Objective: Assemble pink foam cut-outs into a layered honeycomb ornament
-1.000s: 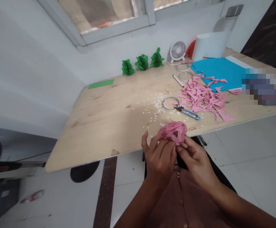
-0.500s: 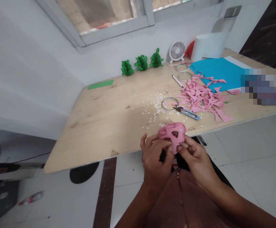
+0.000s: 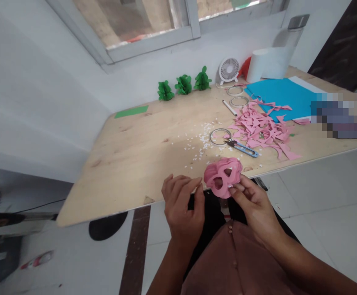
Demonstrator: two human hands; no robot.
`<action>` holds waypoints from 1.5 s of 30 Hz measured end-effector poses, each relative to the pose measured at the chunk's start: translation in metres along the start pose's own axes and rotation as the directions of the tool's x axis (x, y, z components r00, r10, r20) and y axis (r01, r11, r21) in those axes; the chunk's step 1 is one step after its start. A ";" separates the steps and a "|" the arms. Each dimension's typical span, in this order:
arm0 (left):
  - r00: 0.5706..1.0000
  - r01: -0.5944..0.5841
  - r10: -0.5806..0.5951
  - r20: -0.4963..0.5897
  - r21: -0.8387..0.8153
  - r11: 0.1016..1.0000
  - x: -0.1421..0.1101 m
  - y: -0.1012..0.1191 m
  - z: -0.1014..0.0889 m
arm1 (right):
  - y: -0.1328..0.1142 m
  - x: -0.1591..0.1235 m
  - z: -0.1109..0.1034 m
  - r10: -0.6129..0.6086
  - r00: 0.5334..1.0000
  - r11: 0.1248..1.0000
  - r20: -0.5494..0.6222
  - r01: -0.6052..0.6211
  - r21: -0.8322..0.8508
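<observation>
My right hand (image 3: pixel 252 205) pinches the lower edge of a pink cut-paper ball (image 3: pixel 223 175) and holds it just above the near edge of the wooden table (image 3: pixel 141 151). My left hand (image 3: pixel 183 203) hangs a little to the left of the ball, off it, with its fingers curled loosely and nothing in them. Blue-handled snips (image 3: pixel 242 147) lie on the table just beyond the ball, next to a metal ring (image 3: pixel 219 136).
Pink paper scraps (image 3: pixel 262 127) lie heaped right of the ring, with blue sheets (image 3: pixel 284 92) behind them. Three green paper balls (image 3: pixel 183 85), a small white fan (image 3: pixel 229 69), two more rings (image 3: pixel 237 95), a white pen (image 3: pixel 229 107) and a green strip (image 3: pixel 131 111) sit further back.
My left hand has let go of the pink paper ball and drawn away to the left. My right hand keeps hold of it and has turned it slightly.
</observation>
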State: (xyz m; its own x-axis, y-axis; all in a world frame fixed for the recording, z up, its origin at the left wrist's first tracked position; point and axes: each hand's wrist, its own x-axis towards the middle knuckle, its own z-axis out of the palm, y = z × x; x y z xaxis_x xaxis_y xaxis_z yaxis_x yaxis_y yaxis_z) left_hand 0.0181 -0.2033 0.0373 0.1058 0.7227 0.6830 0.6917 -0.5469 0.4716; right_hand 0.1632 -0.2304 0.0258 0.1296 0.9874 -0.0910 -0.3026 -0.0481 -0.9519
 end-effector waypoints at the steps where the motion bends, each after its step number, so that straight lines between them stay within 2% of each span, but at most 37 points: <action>1: 1.000 -0.021 0.021 0.008 -0.008 1.000 0.000 0.003 0.001 | 0.000 0.000 0.000 -0.007 1.000 1.000 0.004 0.007 -0.001; 6: 0.997 -0.048 0.048 0.053 0.011 0.999 -0.002 0.009 0.010 | -0.002 0.001 0.002 -0.028 0.999 1.000 0.014 0.028 -0.010; 13: 0.999 0.049 -0.048 -0.008 0.059 0.997 -0.005 0.008 0.014 | -0.002 0.001 0.001 -0.028 1.000 0.999 0.006 0.028 -0.033; 18: 0.993 0.112 -0.113 0.040 0.020 0.994 -0.003 0.007 0.015 | 0.000 0.000 0.000 -0.020 1.000 0.999 0.001 0.020 -0.046; 26: 0.992 0.118 -0.115 0.049 -0.047 0.992 -0.003 0.008 0.017 | 0.000 -0.001 -0.002 -0.022 1.000 0.999 -0.004 0.022 -0.049; 29: 0.987 0.140 -0.135 0.090 -0.052 0.989 -0.004 0.006 0.017 | 0.000 -0.001 -0.002 -0.021 1.000 0.998 -0.003 0.020 -0.051; 33: 0.990 0.098 -0.091 0.107 -0.060 0.993 0.000 0.008 0.014 | 0.000 -0.001 -0.002 -0.020 1.000 0.998 -0.002 0.019 -0.066; 36: 0.998 -0.005 0.009 0.060 -0.055 0.998 0.003 0.012 0.012 | 0.001 -0.001 -0.003 -0.026 1.000 0.998 0.007 0.026 -0.064; 39: 0.995 -0.073 0.077 0.070 -0.057 0.996 0.002 0.015 0.010 | 0.002 -0.001 -0.004 -0.014 1.000 0.998 -0.001 0.014 -0.068; 45: 0.995 -0.050 0.057 0.084 -0.083 0.995 -0.004 0.017 0.010 | 0.001 -0.002 -0.002 -0.031 1.000 0.999 0.003 0.031 -0.015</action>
State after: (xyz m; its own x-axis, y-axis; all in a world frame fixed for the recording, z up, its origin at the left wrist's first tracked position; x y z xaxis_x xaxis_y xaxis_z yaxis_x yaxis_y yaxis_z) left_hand 0.0365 -0.2112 0.0372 0.2048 0.7233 0.6594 0.6240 -0.6155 0.4813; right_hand 0.1646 -0.2324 0.0244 0.1356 0.9889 -0.0609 -0.2840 -0.0201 -0.9586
